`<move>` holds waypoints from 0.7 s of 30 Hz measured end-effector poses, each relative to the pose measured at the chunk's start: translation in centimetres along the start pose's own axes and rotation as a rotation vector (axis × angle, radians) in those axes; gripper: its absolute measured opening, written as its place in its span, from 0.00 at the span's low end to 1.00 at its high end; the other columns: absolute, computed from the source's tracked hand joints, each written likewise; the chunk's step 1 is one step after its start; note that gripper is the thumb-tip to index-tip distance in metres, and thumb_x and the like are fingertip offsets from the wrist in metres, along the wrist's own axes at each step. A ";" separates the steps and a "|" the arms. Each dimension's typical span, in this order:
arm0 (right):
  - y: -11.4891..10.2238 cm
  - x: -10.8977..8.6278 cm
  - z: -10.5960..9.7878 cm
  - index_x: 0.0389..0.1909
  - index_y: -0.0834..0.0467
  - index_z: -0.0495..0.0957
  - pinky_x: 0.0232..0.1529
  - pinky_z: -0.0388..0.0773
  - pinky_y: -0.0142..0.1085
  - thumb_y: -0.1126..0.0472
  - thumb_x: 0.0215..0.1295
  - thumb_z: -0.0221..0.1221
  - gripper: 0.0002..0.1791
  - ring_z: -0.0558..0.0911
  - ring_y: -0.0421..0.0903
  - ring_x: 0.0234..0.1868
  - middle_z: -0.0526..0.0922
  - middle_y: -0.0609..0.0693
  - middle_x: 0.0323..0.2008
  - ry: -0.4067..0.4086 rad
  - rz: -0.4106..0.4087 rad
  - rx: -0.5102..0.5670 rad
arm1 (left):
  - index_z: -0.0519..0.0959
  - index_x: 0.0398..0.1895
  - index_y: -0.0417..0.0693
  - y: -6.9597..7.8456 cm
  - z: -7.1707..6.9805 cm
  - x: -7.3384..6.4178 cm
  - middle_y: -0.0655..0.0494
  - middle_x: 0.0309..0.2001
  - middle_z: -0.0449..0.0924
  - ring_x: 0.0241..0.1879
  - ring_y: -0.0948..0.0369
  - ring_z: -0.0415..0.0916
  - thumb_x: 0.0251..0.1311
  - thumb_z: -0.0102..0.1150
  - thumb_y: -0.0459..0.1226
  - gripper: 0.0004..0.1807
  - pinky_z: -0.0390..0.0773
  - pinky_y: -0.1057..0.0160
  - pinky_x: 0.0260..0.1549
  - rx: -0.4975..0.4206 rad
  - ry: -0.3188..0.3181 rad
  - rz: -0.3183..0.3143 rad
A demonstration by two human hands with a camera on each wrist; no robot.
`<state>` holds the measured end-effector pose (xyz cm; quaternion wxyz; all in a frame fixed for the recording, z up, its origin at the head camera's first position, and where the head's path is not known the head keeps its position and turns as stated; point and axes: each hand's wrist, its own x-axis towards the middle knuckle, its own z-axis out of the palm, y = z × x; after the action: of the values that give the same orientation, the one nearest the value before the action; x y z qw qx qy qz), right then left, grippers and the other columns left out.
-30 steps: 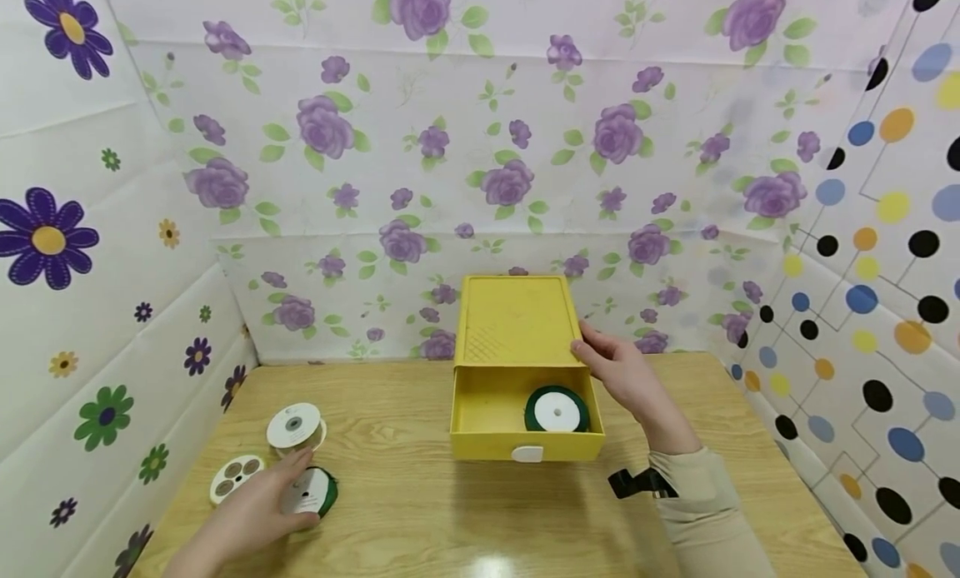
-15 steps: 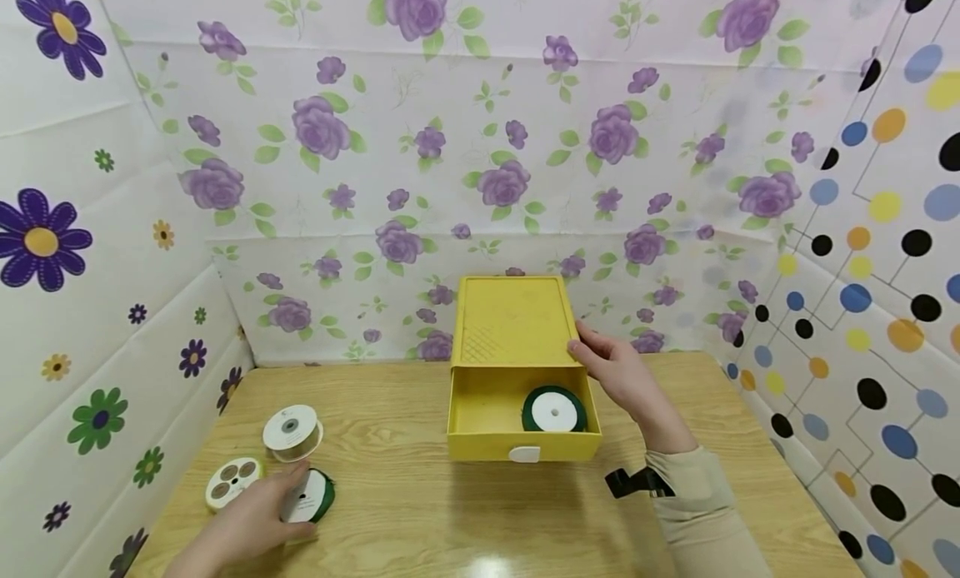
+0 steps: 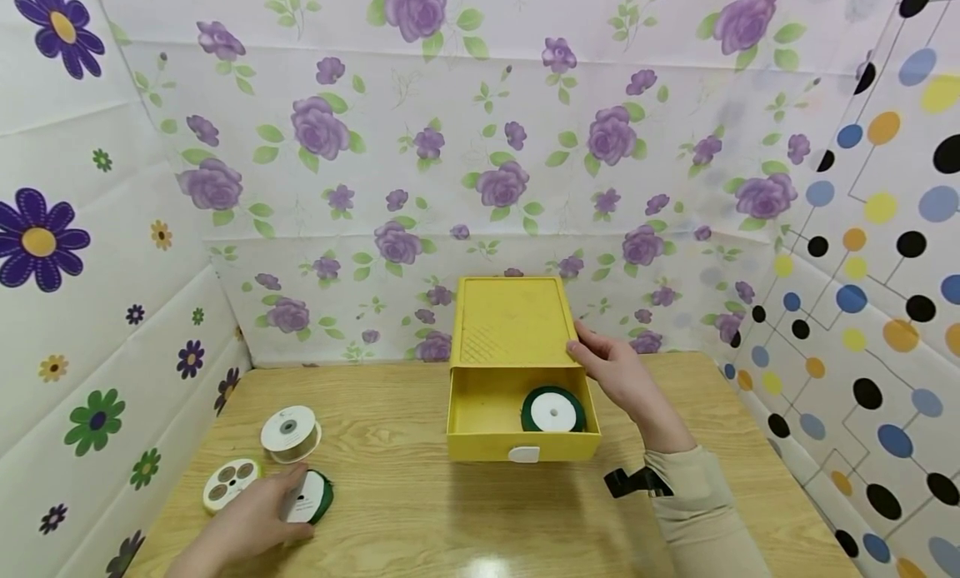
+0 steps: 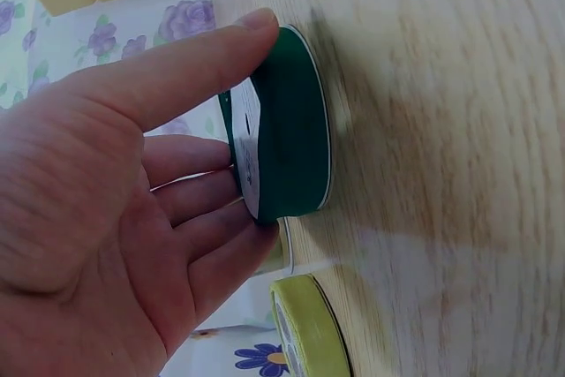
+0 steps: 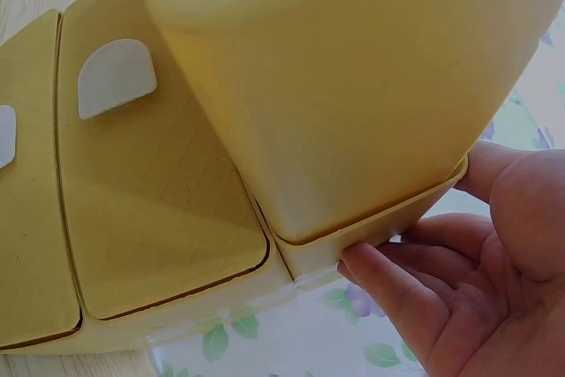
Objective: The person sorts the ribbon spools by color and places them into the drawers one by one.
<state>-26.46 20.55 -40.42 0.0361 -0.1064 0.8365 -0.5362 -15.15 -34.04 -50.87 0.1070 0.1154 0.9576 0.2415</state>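
My left hand grips a spool of dark green ribbon at the table's left, thumb on one side and fingertips on the other. The spool's white labelled face is turned toward the palm. My right hand holds the upper right edge of a yellow drawer unit, thumb on top and fingers along the side. Its top drawer is pulled out, with a white knob in front. Inside, to the right, lies another green ribbon spool with a white face.
Behind the left hand stands a spool of pale ribbon, and beside it a yellow-green ribbon spool. Lower drawers with white knobs show in the right wrist view. Flower-patterned and dotted sheets enclose the wooden table.
The left fingers have closed in around the green ribbon spool, which stays in about the same place. The right hand keeps its hold, and the view has shifted slightly.
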 end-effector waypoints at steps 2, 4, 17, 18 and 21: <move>0.0 0.0 0.0 0.85 0.51 0.58 0.71 0.74 0.56 0.40 0.82 0.56 0.39 0.71 0.59 0.76 0.62 0.55 0.82 0.004 -0.001 -0.004 | 0.69 0.72 0.21 0.0 0.0 0.1 0.25 0.71 0.70 0.70 0.33 0.71 0.50 0.86 0.51 0.57 0.72 0.35 0.66 -0.004 -0.004 -0.001; 0.0 0.0 0.0 0.85 0.51 0.58 0.71 0.74 0.56 0.39 0.82 0.56 0.39 0.71 0.59 0.76 0.62 0.55 0.82 0.005 -0.001 -0.004 | 0.69 0.72 0.21 0.0 -0.1 0.2 0.26 0.71 0.71 0.70 0.33 0.71 0.50 0.86 0.51 0.56 0.72 0.35 0.66 -0.009 -0.007 -0.003; 0.2 0.1 0.0 0.85 0.52 0.57 0.71 0.74 0.56 0.40 0.82 0.56 0.40 0.70 0.58 0.77 0.61 0.54 0.82 -0.002 -0.010 0.001 | 0.71 0.71 0.22 0.4 -0.3 0.4 0.27 0.69 0.73 0.70 0.33 0.71 0.48 0.87 0.47 0.54 0.72 0.34 0.67 -0.050 -0.008 -0.047; 0.2 0.1 0.0 0.85 0.52 0.57 0.71 0.74 0.55 0.40 0.82 0.56 0.40 0.70 0.58 0.77 0.61 0.54 0.82 -0.001 -0.009 0.001 | 0.71 0.70 0.21 0.4 -0.3 0.4 0.26 0.69 0.73 0.70 0.33 0.71 0.49 0.87 0.47 0.54 0.72 0.34 0.67 -0.050 -0.007 -0.047; 0.2 0.1 0.0 0.85 0.53 0.57 0.71 0.74 0.55 0.40 0.82 0.56 0.40 0.70 0.58 0.77 0.60 0.54 0.82 -0.003 -0.009 0.000 | 0.71 0.70 0.21 0.5 -0.3 0.4 0.27 0.68 0.74 0.69 0.34 0.72 0.49 0.87 0.46 0.53 0.73 0.35 0.66 -0.043 -0.003 -0.044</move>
<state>-26.62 20.57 -40.59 0.0350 -0.1111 0.8360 -0.5362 -15.52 -33.61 -50.40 0.1161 0.0921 0.9543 0.2594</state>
